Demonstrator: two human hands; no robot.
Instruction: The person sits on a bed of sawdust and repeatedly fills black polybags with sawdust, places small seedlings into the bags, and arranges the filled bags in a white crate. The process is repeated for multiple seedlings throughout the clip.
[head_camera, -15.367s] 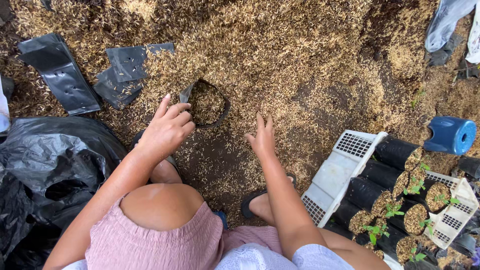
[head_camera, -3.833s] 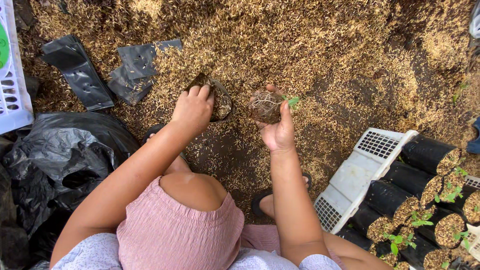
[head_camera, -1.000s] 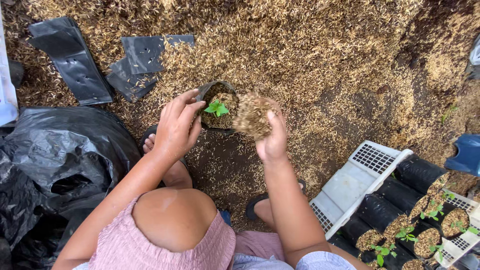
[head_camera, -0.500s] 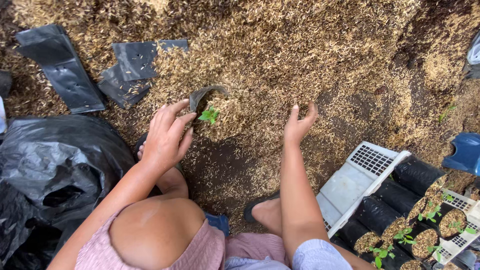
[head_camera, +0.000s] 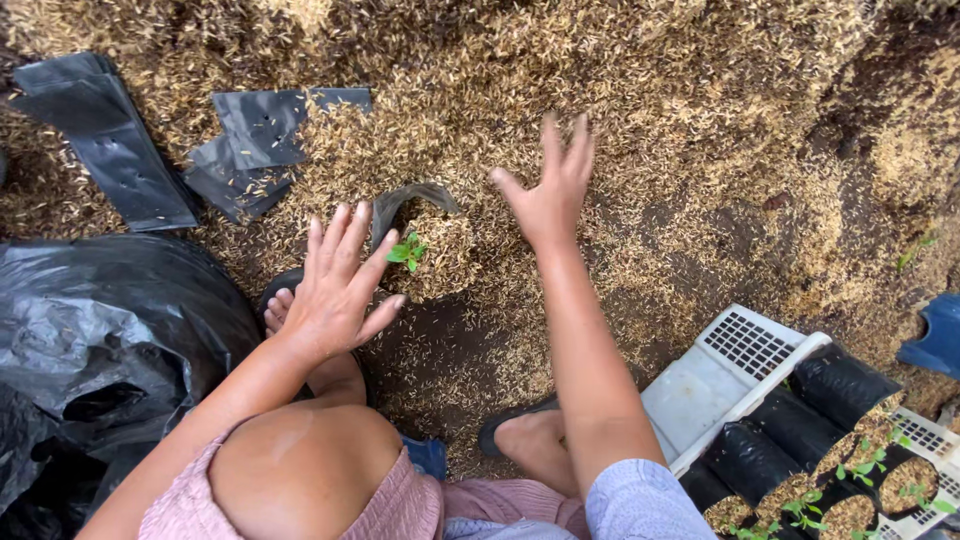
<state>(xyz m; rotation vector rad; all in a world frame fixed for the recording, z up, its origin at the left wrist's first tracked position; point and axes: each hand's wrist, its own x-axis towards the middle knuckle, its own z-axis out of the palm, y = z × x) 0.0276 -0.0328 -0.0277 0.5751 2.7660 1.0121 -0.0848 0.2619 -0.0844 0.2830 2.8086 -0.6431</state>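
A seedling (head_camera: 407, 250) is being potted in a black bag (head_camera: 425, 225) of husk. The left hand (head_camera: 335, 290) is spread beside it; the right hand (head_camera: 548, 190) is open, empty, over the husk pile (head_camera: 640, 110). More husk seems needed next.

Plenty of open husk ground (head_camera: 700, 120) is left ahead and to the right. The left is blocked by a black plastic sheet (head_camera: 100, 320) and flat black bags (head_camera: 110, 150); lower right is taken by a white crate (head_camera: 740, 370) of seedling bags (head_camera: 800, 440).

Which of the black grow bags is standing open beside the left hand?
The small seedling bag beside the left hand; the empty bags further off lie flat.
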